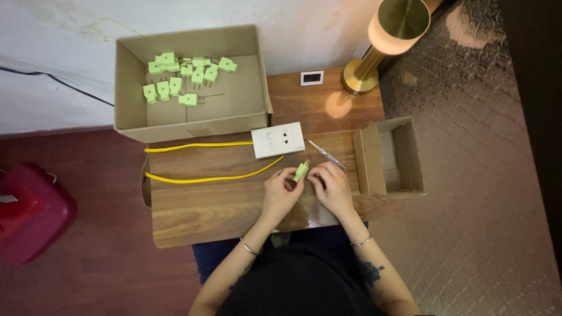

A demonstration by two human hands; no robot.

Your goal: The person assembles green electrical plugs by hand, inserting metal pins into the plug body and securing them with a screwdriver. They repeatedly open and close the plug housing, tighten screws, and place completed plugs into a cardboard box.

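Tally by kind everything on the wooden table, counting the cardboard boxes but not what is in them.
Cardboard boxes: 2
Green plug, held between left hand and right hand: 1
White socket plate: 1
Yellow cable: 1
Screwdriver: 1
Brass lamp: 1
Small white square device: 1
Total: 8
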